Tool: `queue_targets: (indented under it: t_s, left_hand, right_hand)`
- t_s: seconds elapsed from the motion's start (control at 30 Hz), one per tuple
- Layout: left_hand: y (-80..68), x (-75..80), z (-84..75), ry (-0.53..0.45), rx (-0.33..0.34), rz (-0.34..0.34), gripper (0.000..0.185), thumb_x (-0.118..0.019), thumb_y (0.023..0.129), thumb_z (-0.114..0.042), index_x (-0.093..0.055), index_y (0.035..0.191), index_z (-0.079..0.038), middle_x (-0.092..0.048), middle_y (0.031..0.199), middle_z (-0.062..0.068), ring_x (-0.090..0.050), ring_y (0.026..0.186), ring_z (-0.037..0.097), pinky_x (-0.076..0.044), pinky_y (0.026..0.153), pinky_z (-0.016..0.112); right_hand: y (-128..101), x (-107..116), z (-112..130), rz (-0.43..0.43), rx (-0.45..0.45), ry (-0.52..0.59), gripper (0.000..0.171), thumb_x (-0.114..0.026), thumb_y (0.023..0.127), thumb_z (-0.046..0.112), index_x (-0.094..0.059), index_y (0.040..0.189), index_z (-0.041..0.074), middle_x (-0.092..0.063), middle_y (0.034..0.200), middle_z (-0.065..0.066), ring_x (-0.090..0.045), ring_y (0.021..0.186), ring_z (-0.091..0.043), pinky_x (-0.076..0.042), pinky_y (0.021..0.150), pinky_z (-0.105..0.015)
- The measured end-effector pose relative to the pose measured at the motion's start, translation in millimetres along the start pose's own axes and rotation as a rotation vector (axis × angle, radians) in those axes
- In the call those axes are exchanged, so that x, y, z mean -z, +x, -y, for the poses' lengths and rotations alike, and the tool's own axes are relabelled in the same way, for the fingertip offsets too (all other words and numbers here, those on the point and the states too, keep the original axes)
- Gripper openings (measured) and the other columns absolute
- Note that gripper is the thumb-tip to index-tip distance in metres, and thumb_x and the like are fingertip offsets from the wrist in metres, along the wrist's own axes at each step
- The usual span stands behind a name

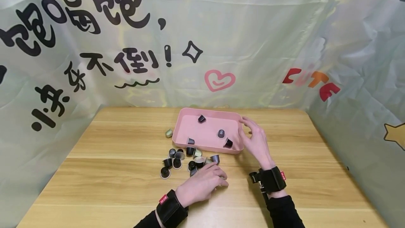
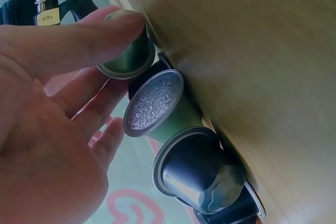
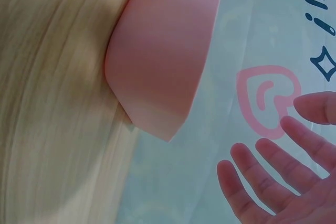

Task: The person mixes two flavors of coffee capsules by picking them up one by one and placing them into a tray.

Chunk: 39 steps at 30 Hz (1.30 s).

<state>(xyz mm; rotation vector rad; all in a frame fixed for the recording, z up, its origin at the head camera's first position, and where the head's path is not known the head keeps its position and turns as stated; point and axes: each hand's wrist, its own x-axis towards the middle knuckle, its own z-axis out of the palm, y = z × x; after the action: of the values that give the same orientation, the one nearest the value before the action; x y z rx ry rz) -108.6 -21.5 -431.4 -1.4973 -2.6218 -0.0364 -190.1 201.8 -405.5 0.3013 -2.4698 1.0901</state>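
Capsules (image 1: 177, 164) mostly lie loose on your surface (image 1: 95, 171); only four sit in the pink tray (image 1: 190, 127). Your left hand (image 1: 200, 185) pinches one capsule, while your right hand (image 1: 256, 140) hovers spread beside the tray.

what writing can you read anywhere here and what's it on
"CUTE", red and orange letters on the backdrop at right.
"不倒!", black handwriting on the backdrop at left; the other black characters are too stylised to read surely.
Red tags on the wrist straps: too small to read.
Yellow label on the clamp: blurred.
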Motion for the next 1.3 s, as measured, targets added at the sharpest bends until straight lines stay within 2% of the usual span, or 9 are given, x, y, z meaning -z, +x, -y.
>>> queue_targets:
  t_s: [0.47, 0.8, 0.93, 1.13, 1.3]
  left_hand:
    - [-2.0, 2.1, -0.4, -0.048, 0.027, -0.001, 0.037, -0.079, 0.077, -0.003, -0.077, 0.103, -0.029, -0.072, 0.111, -0.014, -0.064, 0.114, 0.005, -0.036, 0.122, 0.041]
    - [-3.8, 0.6, 1.0, -0.078, 0.005, -0.032, 0.036, -0.079, 0.076, -0.001, -0.076, 0.101, -0.027, -0.072, 0.109, -0.014, -0.064, 0.112, 0.005, -0.036, 0.122, 0.042]
    - [-2.7, 0.3, 3.5, -0.153, 0.017, -0.021, 0.036, -0.078, 0.077, 0.000, -0.076, 0.101, -0.027, -0.073, 0.108, -0.014, -0.064, 0.112, 0.004, -0.035, 0.123, 0.044]
    - [-1.5, 7.2, 8.9, -0.343, 0.048, -0.002, 0.032, -0.076, 0.082, -0.002, -0.076, 0.105, -0.024, -0.073, 0.110, -0.014, -0.064, 0.112, 0.001, -0.033, 0.123, 0.046]
    - [-3.7, 14.5, 16.1, -0.447, 0.102, -0.019, 0.031, -0.071, 0.087, -0.005, -0.075, 0.113, -0.022, -0.072, 0.117, -0.011, -0.062, 0.119, 0.007, -0.036, 0.121, 0.045]
  right_hand:
    - [1, 0, 0, -0.002, 0.010, -0.002, 0.034, -0.063, 0.096, 0.011, -0.065, 0.127, -0.003, -0.057, 0.143, -0.025, -0.061, 0.120, -0.043, -0.056, 0.087, -0.058]
    - [-1, 0, -1, 0.010, -0.009, 0.007, 0.034, -0.062, 0.097, 0.012, -0.064, 0.128, -0.002, -0.055, 0.145, -0.024, -0.060, 0.122, -0.043, -0.056, 0.090, -0.058]
    - [-1, 0, 0, 0.013, -0.012, 0.008, 0.034, -0.062, 0.098, 0.013, -0.064, 0.128, -0.002, -0.055, 0.145, -0.025, -0.060, 0.122, -0.043, -0.056, 0.091, -0.058]
    - [-1, 0, 0, 0.017, -0.018, 0.010, 0.035, -0.061, 0.098, 0.014, -0.064, 0.129, -0.002, -0.055, 0.146, -0.024, -0.059, 0.123, -0.043, -0.055, 0.092, -0.059]
    - [0, 0, -1, 0.016, -0.010, 0.009, 0.035, -0.061, 0.098, 0.013, -0.064, 0.129, -0.002, -0.055, 0.145, -0.024, -0.059, 0.123, -0.043, -0.055, 0.091, -0.059]
